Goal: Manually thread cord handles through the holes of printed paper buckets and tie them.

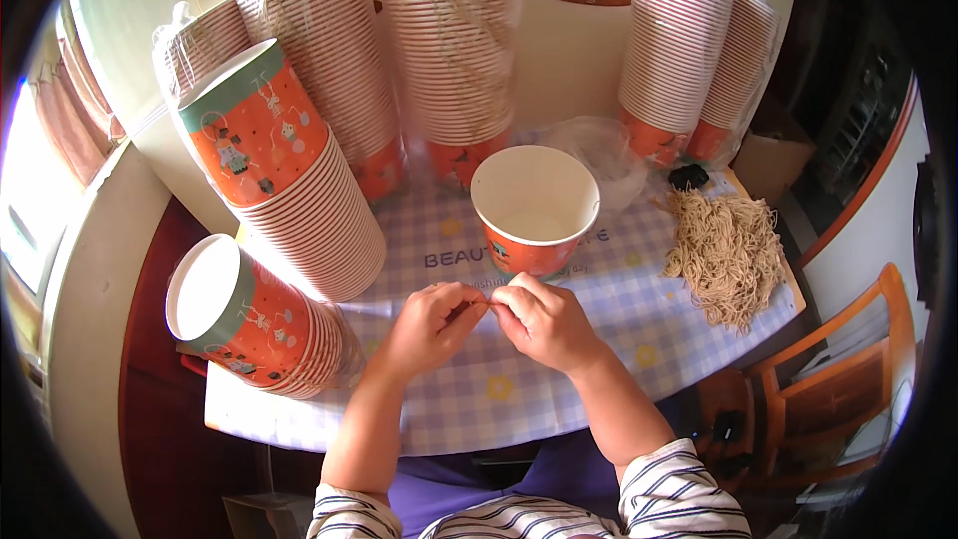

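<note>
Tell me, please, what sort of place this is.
Probably a room in a home serving as a small workspace: the checkered tablecloth and wooden chair look domestic, while the tall stacks of paper tubs suggest bulk work.

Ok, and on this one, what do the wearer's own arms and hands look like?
The left hand and right hand are both bare, with no gloves. The sleeves are off-white with dark narrow stripes and end well short of the wrists, leaving the forearms uncovered. No cables show on either arm.
</note>
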Tool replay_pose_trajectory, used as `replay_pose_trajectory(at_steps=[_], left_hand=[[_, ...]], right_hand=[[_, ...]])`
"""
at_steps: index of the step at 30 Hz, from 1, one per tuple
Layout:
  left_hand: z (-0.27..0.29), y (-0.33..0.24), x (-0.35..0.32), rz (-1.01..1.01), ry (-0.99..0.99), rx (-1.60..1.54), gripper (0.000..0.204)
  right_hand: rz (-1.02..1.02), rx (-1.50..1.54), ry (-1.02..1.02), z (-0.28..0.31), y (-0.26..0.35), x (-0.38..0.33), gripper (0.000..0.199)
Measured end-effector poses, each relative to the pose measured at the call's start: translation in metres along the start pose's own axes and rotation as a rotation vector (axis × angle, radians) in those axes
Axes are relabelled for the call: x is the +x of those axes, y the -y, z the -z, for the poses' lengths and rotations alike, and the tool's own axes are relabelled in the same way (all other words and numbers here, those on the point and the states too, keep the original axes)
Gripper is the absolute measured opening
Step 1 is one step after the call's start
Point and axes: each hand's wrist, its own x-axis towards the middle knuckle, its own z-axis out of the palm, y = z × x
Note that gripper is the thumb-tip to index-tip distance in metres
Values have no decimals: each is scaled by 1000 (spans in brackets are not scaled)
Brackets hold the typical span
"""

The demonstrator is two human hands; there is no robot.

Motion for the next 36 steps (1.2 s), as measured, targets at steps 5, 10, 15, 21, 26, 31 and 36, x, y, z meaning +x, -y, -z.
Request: replay_pose_trajectory(at_steps=[5, 10, 15, 21, 26, 31, 36], left_hand=[[6, -11, 29, -318, -75, 270, 16], [18, 15, 73, -507, -202, 587, 37], [12, 8, 69, -592, -99, 502, 18], [-19, -31, 18, -550, -134, 549, 22], [-44, -47, -15, -536, -130, 603, 30], [-33, -24, -33, -384, -459, 377, 29], [-23, 2, -25, -190, -504, 237, 29]], right_hand=[[-25, 33, -78, 14, -2, 2, 15], [-171, 272, -124, 53, 6, 6, 7], [-193, 340, -68, 103, 9, 23, 3], [-177, 392, 178, 127, 12, 63, 6], [-92, 280, 425, 87, -1, 76, 11], [-60, 185, 578, 56, -16, 70, 11], [-123, 190, 664, 39, -26, 73, 12]])
